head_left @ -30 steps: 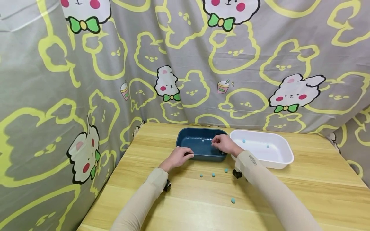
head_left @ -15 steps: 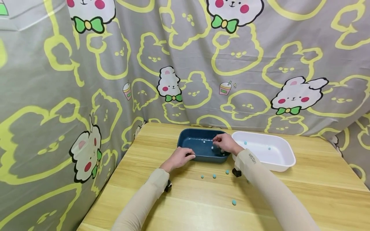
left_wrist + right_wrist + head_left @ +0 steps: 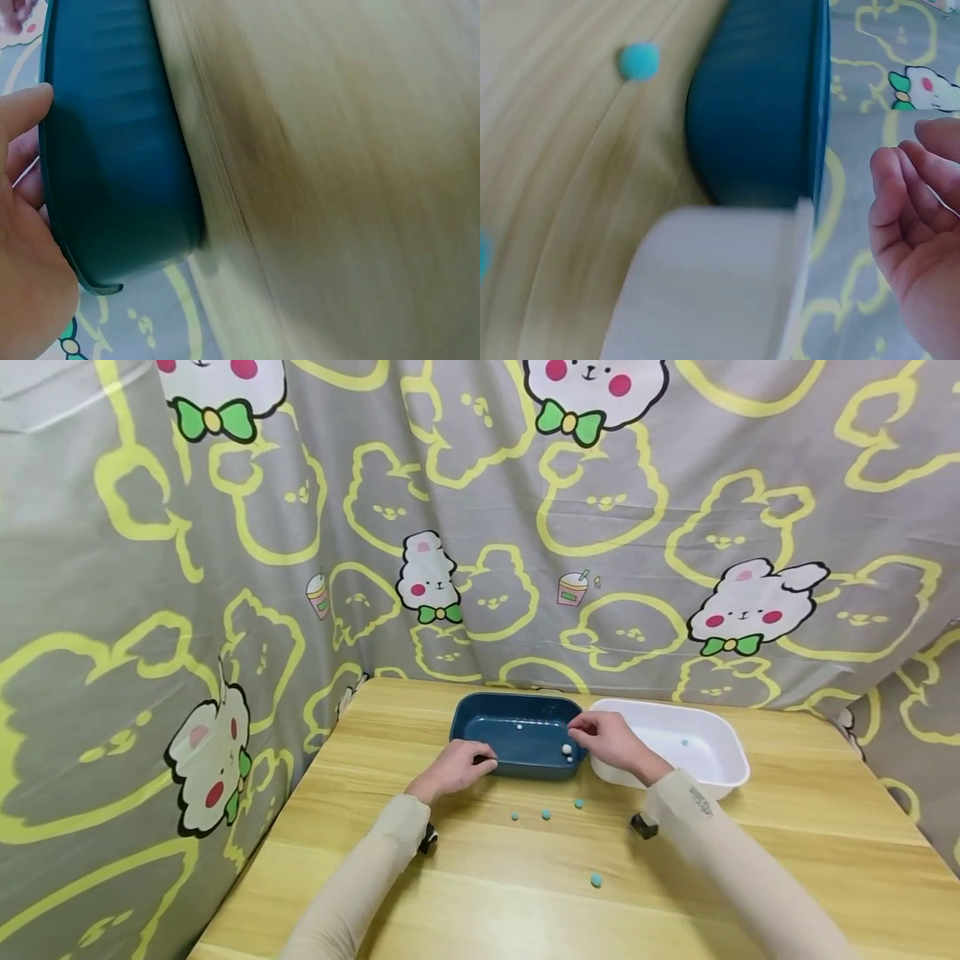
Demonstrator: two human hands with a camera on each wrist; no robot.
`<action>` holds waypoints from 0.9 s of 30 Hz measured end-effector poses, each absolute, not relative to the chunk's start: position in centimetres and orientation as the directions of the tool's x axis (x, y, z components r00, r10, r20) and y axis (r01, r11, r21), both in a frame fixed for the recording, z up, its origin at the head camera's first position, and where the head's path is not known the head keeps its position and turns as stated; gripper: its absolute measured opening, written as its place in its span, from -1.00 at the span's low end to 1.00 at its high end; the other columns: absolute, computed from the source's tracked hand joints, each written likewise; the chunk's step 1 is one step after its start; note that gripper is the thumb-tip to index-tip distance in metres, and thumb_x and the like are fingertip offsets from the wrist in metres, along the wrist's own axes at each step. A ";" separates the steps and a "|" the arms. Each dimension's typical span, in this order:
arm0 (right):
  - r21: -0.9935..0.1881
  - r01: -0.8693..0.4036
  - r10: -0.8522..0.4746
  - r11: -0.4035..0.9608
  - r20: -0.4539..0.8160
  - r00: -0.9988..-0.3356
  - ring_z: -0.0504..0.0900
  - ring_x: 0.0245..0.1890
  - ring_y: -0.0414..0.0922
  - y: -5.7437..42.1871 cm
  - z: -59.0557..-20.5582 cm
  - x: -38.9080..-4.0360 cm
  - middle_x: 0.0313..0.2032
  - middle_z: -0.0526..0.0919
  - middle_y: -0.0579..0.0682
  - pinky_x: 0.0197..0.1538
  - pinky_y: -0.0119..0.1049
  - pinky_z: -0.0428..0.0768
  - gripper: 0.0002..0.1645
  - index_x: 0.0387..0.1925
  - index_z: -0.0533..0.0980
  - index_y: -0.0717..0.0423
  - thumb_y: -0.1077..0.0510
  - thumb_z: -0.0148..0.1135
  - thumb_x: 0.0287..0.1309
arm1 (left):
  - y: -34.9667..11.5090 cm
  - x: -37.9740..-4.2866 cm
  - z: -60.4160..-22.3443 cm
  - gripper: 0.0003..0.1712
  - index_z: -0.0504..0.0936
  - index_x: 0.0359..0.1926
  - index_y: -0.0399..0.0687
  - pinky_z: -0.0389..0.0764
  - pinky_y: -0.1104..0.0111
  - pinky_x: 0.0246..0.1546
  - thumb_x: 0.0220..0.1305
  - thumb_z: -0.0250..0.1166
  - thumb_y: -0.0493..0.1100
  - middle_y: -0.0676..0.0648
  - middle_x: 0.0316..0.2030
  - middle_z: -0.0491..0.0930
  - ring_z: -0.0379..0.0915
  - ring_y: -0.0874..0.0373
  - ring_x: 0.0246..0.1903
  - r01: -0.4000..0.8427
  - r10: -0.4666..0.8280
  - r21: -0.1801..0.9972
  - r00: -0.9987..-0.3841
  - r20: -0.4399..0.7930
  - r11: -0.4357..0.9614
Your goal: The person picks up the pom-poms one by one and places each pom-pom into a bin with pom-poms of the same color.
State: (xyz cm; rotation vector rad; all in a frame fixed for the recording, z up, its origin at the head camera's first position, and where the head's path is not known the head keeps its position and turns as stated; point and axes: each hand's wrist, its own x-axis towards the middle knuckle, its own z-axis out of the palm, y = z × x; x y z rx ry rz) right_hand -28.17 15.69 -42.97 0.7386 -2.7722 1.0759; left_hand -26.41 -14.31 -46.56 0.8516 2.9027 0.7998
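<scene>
The left hand (image 3: 452, 769) grips the near left rim of a dark blue tray (image 3: 517, 771); in the left wrist view its thumb (image 3: 34, 109) is on the outer side and the fingers are behind the rim. Over the join of the two trays hovers the right hand (image 3: 606, 737), fingers loosely curled, with nothing visible in them. A white ball (image 3: 566, 749) and a few smaller ones lie in the blue tray's right end, and another small white ball (image 3: 519, 727) lies further back. The white tray (image 3: 738, 777) holds a light blue ball (image 3: 685, 742); the right hand and wrist cover part of it.
Several light blue balls lie on the wooden table (image 3: 465, 893) in front of the trays, one ball (image 3: 596, 880) nearer the person. A grey patterned curtain (image 3: 480, 527) hangs behind and to the left.
The right hand has moved right, from above the blue tray's inside toward the white tray. A larger white ball now shows in the blue tray where the hand was. The left hand stays at the rim.
</scene>
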 end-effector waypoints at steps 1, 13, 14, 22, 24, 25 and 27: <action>-0.599 -0.480 -0.410 0.641 0.261 -0.874 0.55 -0.44 -0.19 16.3 -42.8 -27.8 -0.41 0.63 -0.09 -0.30 -0.25 0.54 -0.83 -0.24 0.63 0.21 0.19 0.22 0.22 | -14.3 -26.4 -46.4 -0.80 0.68 -0.13 0.01 0.50 0.33 -0.06 0.35 0.18 -0.08 0.08 -0.20 0.64 0.52 0.21 -0.13 0.502 0.506 0.476 -0.852 0.131 0.722; -0.451 -0.525 -0.387 0.722 0.365 -0.847 0.50 -0.46 -0.27 26.2 -43.9 -23.7 -0.48 0.59 -0.22 -0.41 -0.33 0.47 -0.93 -0.40 0.64 0.07 0.20 0.40 0.02 | -12.2 -23.8 -43.9 -0.77 0.65 -0.06 -0.13 0.51 0.36 -0.09 0.34 0.20 -0.16 0.07 -0.17 0.61 0.50 0.25 -0.13 0.576 0.619 0.594 -0.769 0.161 0.561; -0.432 -0.534 -0.386 0.727 0.386 -0.838 0.51 -0.46 -0.27 27.0 -44.1 -23.5 -0.48 0.60 -0.21 -0.40 -0.31 0.48 -0.91 -0.41 0.64 0.06 0.20 0.42 0.00 | -12.1 -23.6 -43.9 -0.77 0.65 -0.07 -0.14 0.51 0.36 -0.09 0.33 0.21 -0.17 0.06 -0.17 0.62 0.50 0.26 -0.14 0.573 0.630 0.612 -0.761 0.152 0.545; -0.372 -0.512 -0.360 0.774 0.407 -0.839 0.57 -0.41 -0.23 31.8 -45.7 -22.8 -0.44 0.64 -0.18 -0.30 -0.14 0.54 -0.83 -0.41 0.66 0.09 0.12 0.47 -0.08 | -11.5 -22.8 -45.4 -0.81 0.67 -0.13 -0.18 0.50 0.45 -0.16 0.26 0.27 -0.22 0.05 -0.21 0.63 0.49 0.31 -0.22 0.521 0.703 0.685 -0.711 0.017 0.510; -0.370 -0.504 -0.359 0.781 0.394 -0.846 0.56 -0.42 -0.28 32.4 -46.1 -22.7 -0.46 0.64 -0.21 -0.30 -0.15 0.54 -0.85 -0.44 0.67 0.05 0.11 0.48 -0.08 | -11.4 -22.8 -45.8 -0.81 0.67 -0.14 -0.19 0.51 0.47 -0.16 0.23 0.30 -0.24 0.04 -0.22 0.63 0.51 0.32 -0.23 0.526 0.720 0.678 -0.694 -0.006 0.514; -0.371 -0.501 -0.360 0.782 0.388 -0.849 0.55 -0.44 -0.30 32.6 -46.3 -22.6 -0.47 0.64 -0.24 -0.31 -0.17 0.54 -0.87 -0.45 0.66 0.03 0.11 0.48 -0.08 | -11.4 -22.8 -46.0 -0.82 0.67 -0.15 -0.18 0.51 0.48 -0.16 0.22 0.31 -0.25 0.04 -0.22 0.62 0.51 0.34 -0.24 0.528 0.725 0.672 -0.688 -0.019 0.519; -0.373 -0.501 -0.364 0.781 0.380 -0.851 0.52 -0.46 -0.36 32.8 -46.7 -22.5 -0.50 0.62 -0.29 -0.33 -0.23 0.54 -0.90 -0.48 0.66 -0.02 0.11 0.47 -0.07 | -11.3 -22.9 -46.4 -0.83 0.66 -0.16 -0.18 0.51 0.50 -0.18 0.20 0.33 -0.27 0.03 -0.24 0.62 0.52 0.35 -0.27 0.517 0.731 0.674 -0.681 -0.049 0.527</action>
